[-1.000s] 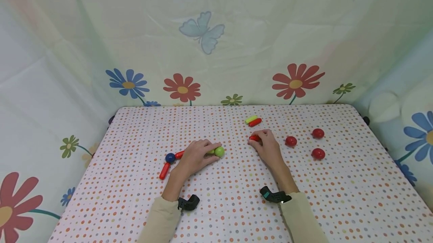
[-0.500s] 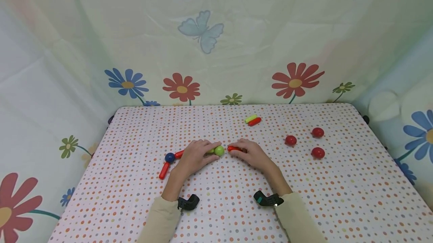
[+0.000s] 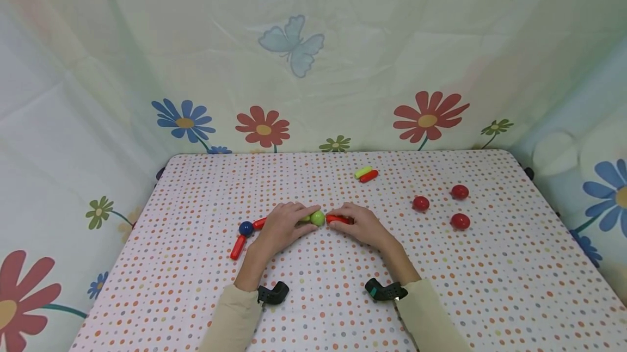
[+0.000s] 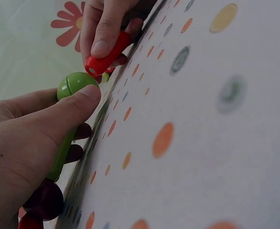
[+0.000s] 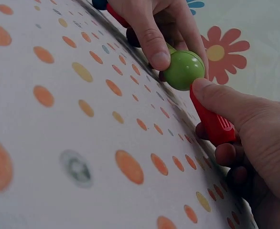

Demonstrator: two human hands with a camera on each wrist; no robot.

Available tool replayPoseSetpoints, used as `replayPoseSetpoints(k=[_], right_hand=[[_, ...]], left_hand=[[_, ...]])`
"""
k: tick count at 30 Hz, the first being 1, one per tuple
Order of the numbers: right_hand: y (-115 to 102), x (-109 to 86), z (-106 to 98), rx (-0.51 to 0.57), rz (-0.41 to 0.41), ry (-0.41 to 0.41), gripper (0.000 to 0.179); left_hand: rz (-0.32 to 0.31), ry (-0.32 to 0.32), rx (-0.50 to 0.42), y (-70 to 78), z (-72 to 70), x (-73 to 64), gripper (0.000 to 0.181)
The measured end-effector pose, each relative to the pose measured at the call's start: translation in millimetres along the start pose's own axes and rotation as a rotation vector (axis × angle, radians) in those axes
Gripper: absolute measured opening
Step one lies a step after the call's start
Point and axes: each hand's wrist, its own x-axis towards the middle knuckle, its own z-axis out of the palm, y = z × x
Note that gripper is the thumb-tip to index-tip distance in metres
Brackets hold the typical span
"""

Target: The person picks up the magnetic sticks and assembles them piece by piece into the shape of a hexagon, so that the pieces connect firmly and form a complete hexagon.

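My left hand (image 3: pixel 281 227) pinches a green ball (image 3: pixel 318 218) and a green magnetic stick (image 4: pixel 61 155) joined to it. A dark purple ball (image 4: pixel 45 200) at that stick's other end, under my palm, is hidden in the head view. The chain runs on leftward through a red stick (image 3: pixel 259 223), a blue ball (image 3: pixel 246 228) and another red stick (image 3: pixel 238 247) angled toward me. With thumb and fingers, my right hand (image 3: pixel 362 224) holds a loose red magnetic stick (image 5: pixel 211 119). Its end, showing a small metal dot in the left wrist view, is right at the green ball.
Behind my right hand, a yellow-green stick (image 3: pixel 363 172) and a red stick (image 3: pixel 369 176) lie side by side. Several red balls, one of them nearest my hand (image 3: pixel 420 203), sit on the right of the dotted tabletop (image 3: pixel 313 297). A flowered curtain (image 3: pixel 343 69) stands behind.
My right hand has brought the red stick leftward and toward me, from near the two loose sticks to the green ball. The left hand and its chain have stayed put.
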Motion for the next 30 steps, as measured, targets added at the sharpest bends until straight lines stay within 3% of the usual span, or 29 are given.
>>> replayPoseSetpoints(k=[14,30], right_hand=[[-3.9,-0.4,1.2,0.003,0.011,0.010,0.032],[0.1,0.0,2.1,0.037,0.008,0.047,0.028]], left_hand=[[0.007,0.004,-0.004,0.8,-2.1,0.4,0.046],[-0.038,0.004,-0.004,0.9,-0.3,1.3,0.043]])
